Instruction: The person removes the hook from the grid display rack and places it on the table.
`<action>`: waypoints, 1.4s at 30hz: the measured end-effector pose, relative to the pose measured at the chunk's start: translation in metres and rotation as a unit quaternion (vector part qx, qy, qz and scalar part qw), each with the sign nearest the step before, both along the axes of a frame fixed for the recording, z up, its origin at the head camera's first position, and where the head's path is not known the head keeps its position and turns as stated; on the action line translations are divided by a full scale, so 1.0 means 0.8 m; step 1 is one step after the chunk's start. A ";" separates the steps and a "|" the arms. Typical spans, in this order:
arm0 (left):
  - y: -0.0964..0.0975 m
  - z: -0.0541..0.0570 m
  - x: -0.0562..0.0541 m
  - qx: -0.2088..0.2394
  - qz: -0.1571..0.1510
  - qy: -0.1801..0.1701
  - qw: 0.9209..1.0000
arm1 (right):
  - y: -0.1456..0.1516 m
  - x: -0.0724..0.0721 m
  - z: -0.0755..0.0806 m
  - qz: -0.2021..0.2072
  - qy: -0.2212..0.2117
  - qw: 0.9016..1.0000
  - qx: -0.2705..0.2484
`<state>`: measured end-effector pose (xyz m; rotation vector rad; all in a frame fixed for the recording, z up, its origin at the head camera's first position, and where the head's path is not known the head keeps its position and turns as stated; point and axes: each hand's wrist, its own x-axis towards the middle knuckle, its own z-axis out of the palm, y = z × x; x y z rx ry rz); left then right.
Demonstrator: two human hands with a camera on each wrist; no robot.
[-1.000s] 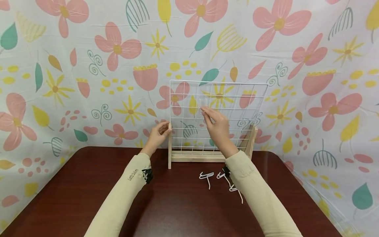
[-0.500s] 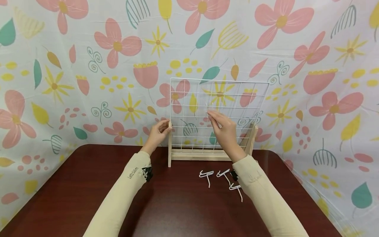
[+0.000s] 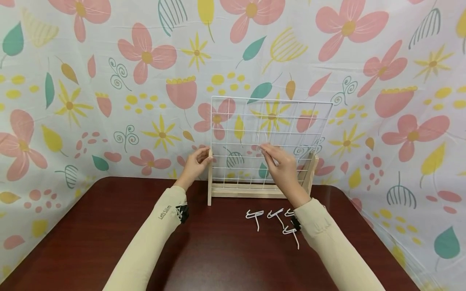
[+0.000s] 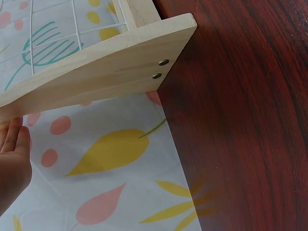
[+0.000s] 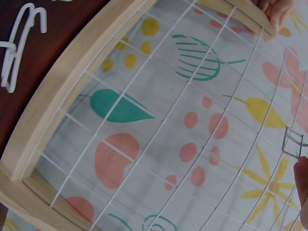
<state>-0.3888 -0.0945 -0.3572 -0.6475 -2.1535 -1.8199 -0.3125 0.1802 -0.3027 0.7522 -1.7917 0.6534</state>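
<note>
My left hand holds the upper end of the left wooden side piece of a stand, fingers and thumb around it. A white wire grid panel stands upright in this wooden stand. Before the middle of the grid, my right hand pinches a small wire hook between thumb and fingertips. The right wrist view shows the hook's bent end close to the grid wires; whether it touches them I cannot tell. In the left wrist view, the fingers lie against the side piece's edge.
Several white hooks lie on the dark red table in front of the stand, one partly hidden by the right sleeve. Close behind the stand hangs a floral cloth. The right wooden side piece is beyond the right hand.
My right hand has moved right and slightly down across the grid with the hook. Another hook on the table has come into view beside the sleeve. The left hand keeps its hold.
</note>
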 end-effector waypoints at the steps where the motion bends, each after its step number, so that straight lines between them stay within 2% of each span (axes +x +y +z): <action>1: 0.000 0.000 0.000 0.001 0.001 -0.002 1.000 | 0.002 0.001 -0.001 0.001 0.000 1.000 0.005; 5: -0.001 0.001 0.000 0.005 0.001 -0.006 1.000 | 0.008 0.003 -0.006 0.006 0.000 1.000 0.014; 10: 0.000 0.021 0.024 -0.003 -0.005 -0.013 1.000 | 0.015 0.008 -0.014 0.012 -0.009 1.000 0.018; 11: 0.000 0.022 0.024 -0.004 -0.007 -0.015 1.000 | 0.016 0.009 -0.015 0.013 -0.010 1.000 0.019; 13: 0.000 0.018 0.020 -0.005 -0.006 -0.011 1.000 | 0.018 0.012 -0.018 0.015 -0.016 1.000 0.023; 17: -0.001 0.000 -0.001 -0.004 -0.002 -0.005 1.000 | 0.022 0.016 -0.024 0.017 -0.020 0.999 0.023; 24: -0.001 -0.001 -0.001 -0.003 0.005 -0.002 1.000 | 0.031 0.020 -0.028 0.017 -0.031 0.999 0.027; 31: -0.001 -0.001 -0.001 -0.002 0.002 0.006 1.000 | 0.038 0.024 -0.034 0.019 -0.024 0.999 0.037; 42: -0.001 -0.001 -0.001 -0.008 0.005 -0.006 1.000 | 0.049 0.031 -0.048 0.022 -0.015 0.998 0.053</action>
